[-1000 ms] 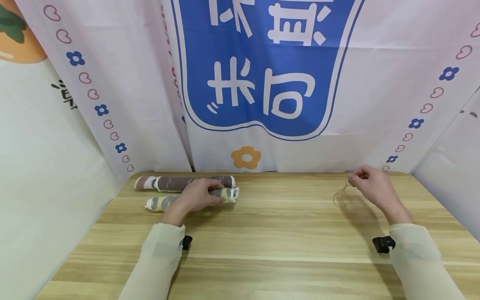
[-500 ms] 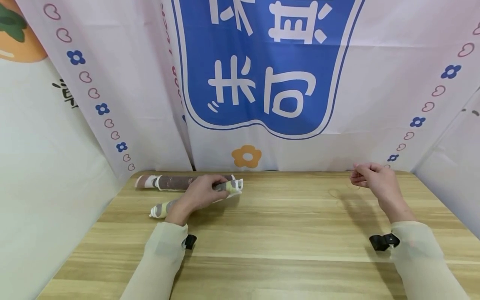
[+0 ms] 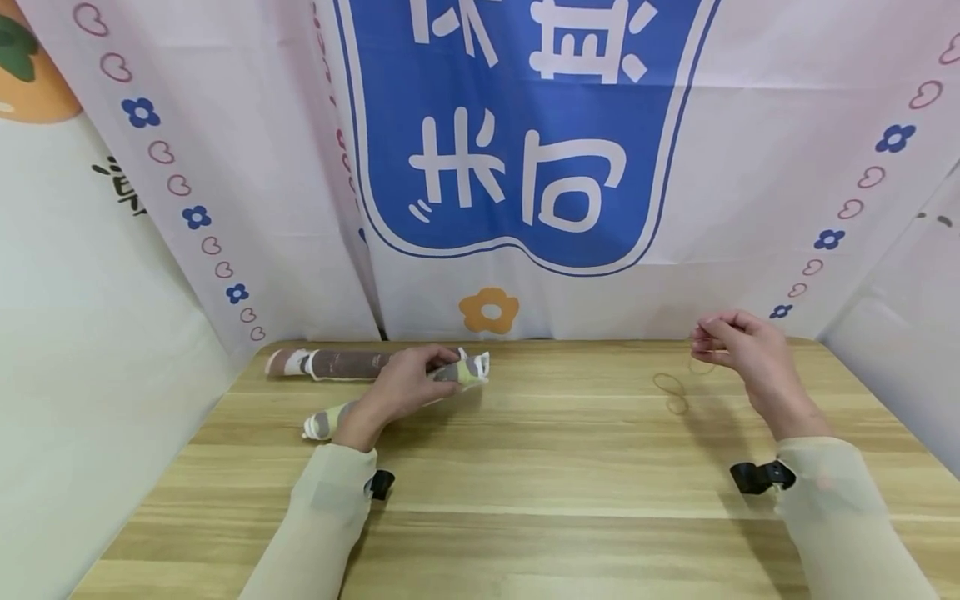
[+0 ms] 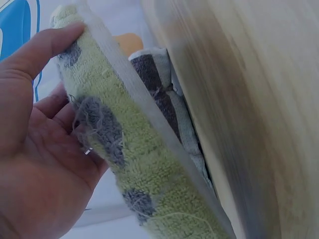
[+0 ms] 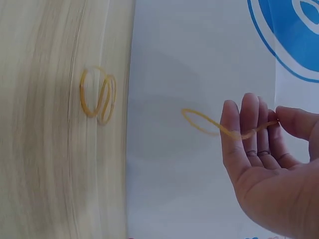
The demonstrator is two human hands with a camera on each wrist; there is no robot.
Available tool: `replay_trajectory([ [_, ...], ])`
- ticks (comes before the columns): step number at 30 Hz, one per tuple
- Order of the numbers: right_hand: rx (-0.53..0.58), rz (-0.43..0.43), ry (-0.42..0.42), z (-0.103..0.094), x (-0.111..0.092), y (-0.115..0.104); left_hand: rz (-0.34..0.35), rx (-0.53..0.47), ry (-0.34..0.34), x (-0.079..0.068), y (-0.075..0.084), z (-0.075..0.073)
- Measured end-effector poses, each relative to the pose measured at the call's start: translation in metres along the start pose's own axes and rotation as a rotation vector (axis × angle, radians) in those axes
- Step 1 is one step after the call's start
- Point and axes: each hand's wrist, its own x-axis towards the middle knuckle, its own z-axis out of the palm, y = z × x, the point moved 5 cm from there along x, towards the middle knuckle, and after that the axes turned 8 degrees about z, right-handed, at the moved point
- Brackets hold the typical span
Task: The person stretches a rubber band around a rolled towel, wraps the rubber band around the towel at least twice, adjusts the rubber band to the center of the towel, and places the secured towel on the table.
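Note:
My left hand [image 3: 414, 382] grips a rolled towel [image 4: 144, 149], yellow-green with grey spots and a pale edge, between thumb and fingers. In the head view its right end is tilted up off the table. Behind it lies a dark brown rolled towel [image 3: 345, 365] with a white and reddish-brown left end. At the far right my right hand [image 3: 757, 362] is raised over the table, pinching a thin yellow-brown rubber band [image 5: 202, 123] between thumb and a finger. Another rubber band [image 3: 672, 393], looped and twisted, lies on the table to the left of that hand.
The wooden table [image 3: 540, 467] ends at a white printed cloth [image 3: 420, 300] hanging along its back edge. Cloth also hangs at both sides. A black wrist mount [image 3: 761, 477] sits on the right sleeve, and another [image 3: 381, 484] on the left.
My left hand has moved slightly right and lifted the yellow-green roll's right end. My right hand has risen a little; part of its rubber-band bunch has come away and now lies on the table.

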Motion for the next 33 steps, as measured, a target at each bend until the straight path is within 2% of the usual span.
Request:
replay_trajectory([
  [12, -0.127, -0.036, -0.036, 0.023, -0.005, -0.009, 0.134, -0.043, 0.036, 0.001, 0.016, 0.005],
  [24, -0.338, -0.027, -0.032, 0.04, -0.007, -0.007, 0.154, -0.009, 0.021, 0.01, 0.027, 0.013],
  [33, -0.383, -0.041, -0.036, 0.055, -0.01, -0.007, 0.118, 0.002, 0.01, 0.016, 0.032, 0.017],
])
